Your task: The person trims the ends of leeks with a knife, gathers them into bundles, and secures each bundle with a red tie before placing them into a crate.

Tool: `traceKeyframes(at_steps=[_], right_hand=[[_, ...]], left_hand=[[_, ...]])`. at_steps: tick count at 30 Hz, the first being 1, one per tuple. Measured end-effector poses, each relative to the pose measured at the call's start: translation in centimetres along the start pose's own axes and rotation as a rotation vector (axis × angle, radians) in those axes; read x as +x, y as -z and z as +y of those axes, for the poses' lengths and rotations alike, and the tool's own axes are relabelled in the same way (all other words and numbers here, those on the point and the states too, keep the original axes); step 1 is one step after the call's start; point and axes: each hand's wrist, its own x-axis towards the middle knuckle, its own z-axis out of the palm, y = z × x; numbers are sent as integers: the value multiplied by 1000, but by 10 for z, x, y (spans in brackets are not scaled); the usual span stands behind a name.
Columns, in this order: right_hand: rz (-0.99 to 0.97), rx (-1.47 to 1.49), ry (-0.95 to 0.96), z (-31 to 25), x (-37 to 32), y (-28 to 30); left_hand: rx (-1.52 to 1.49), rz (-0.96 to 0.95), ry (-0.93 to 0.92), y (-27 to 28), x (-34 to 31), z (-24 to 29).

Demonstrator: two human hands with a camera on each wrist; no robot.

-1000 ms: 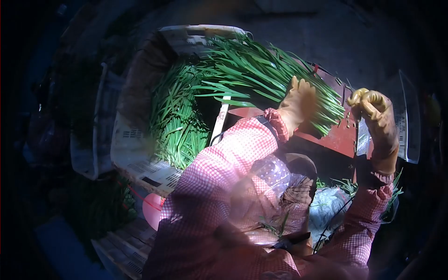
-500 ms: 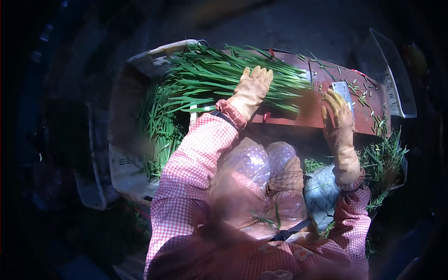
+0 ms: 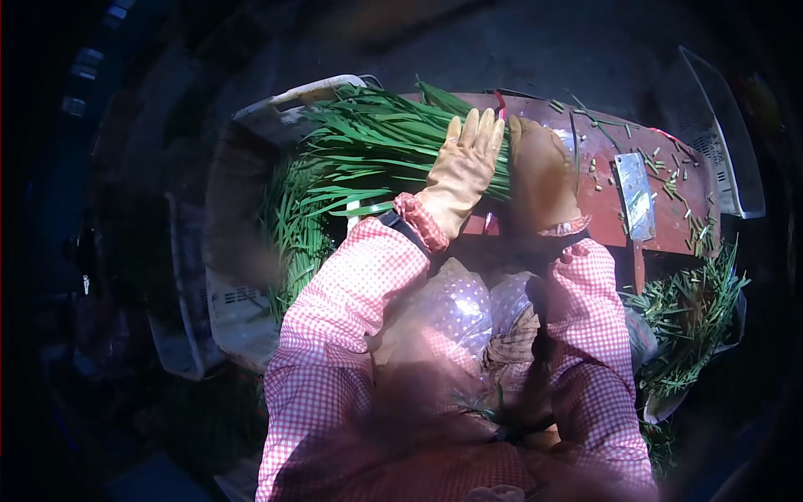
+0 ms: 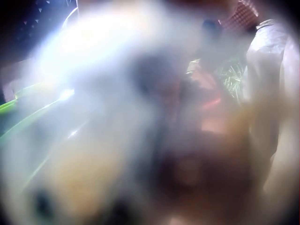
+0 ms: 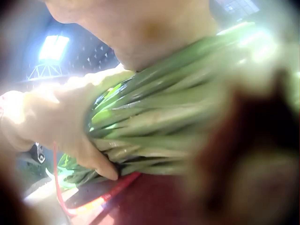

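A thick bunch of garlic chives [image 3: 376,138] lies across the red board [image 3: 598,171], leaves to the left and stalks to the right. My gloved left hand [image 3: 462,167] holds it from above, fingers laid over the top. In the right wrist view the left thumb [image 5: 101,164] comes down round its near side. Right beside it, my gloved right hand [image 3: 544,171] grips the stalk end, which it mostly hides. The right glove [image 5: 159,28] arches over the stalks in the right wrist view. The left wrist view is mostly blurred.
A cleaver [image 3: 636,197] lies at the board's right, handle past the near edge, among cut stalk pieces [image 3: 669,180]. At the left, a white crate [image 3: 230,309] holds more chives. Trimmings [image 3: 690,330] fill a bag at lower right. A red tie [image 5: 93,206] lies under the bunch.
The right hand has set down the cleaver on the board and moved left onto the stalk end. The left hand stays on the bunch, which has shifted slightly left since the first frame.
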Motion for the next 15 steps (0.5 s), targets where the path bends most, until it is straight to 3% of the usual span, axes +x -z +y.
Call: traceKeyframes(at_steps=[4,5,8,10,12,15], right_hand=[[41,182,-25,3,-7,-6],[54,211,-24,-1,-9,2],[65,203,-35,-8,-10,11],[-10,115,-60,-5,-1,5],[-59,95,-74,-3,1,9],[403,226,264,2,-20,39]], left_hand=[[50,27,-116,9,6,-10],[24,156,-173,-11,9,-15],[-250,-200,-300,9,19,-34],[-334,-117,-326,-7,26,-37],[-371,-160,-338,-8,29,-40],[-441,-221,-289,1,32,-40]])
